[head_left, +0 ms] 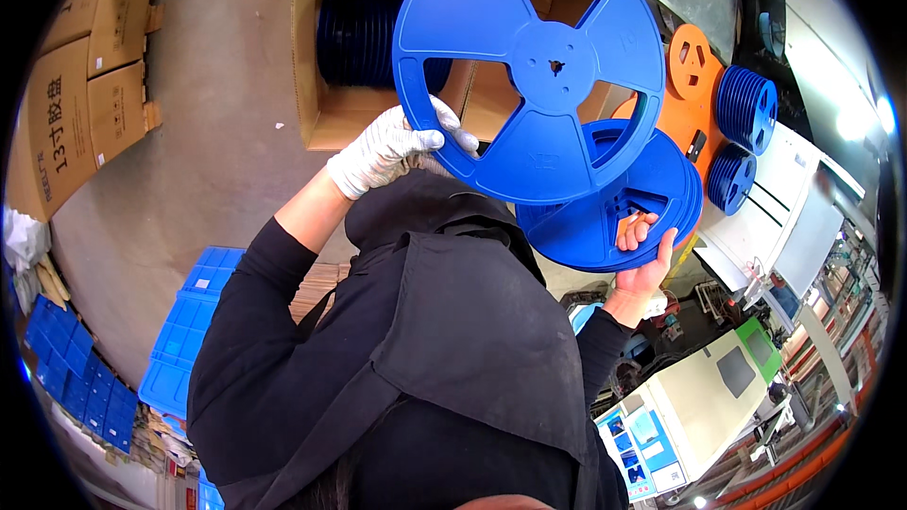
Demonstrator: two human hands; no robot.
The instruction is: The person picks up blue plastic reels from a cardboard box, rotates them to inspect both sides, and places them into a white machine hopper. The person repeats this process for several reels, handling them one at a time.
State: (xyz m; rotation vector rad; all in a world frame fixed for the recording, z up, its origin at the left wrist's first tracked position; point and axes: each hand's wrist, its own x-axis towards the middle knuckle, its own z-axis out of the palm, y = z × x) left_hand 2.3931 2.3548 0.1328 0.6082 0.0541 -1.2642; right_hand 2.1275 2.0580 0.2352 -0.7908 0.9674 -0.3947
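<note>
Here, looking down from the head camera, I see my left hand [387,146], in a white knit glove, clamped on the rim of a large blue plastic reel [529,71] with three open windows and a small centre hub. The reel is held up flat toward the camera, above an open cardboard box [316,57] standing on the grey concrete floor [217,132]; a row of dark blue reels [354,38] stands on edge inside that box. My right hand [642,255] is bare and closed on a stack of blue reels [614,208], fingers [633,231] poking through one window, thumb on the outer edge. This stack sits just behind and below the single reel, partly overlapped by it. Further right, orange reels [690,61] and more blue reels [746,109] stand near a white machine [794,198]. Stacked blue trays [184,331] lie at lower left, and closed cardboard cartons [85,85] line the left edge. A black sleeved garment fills the lower middle.
</note>
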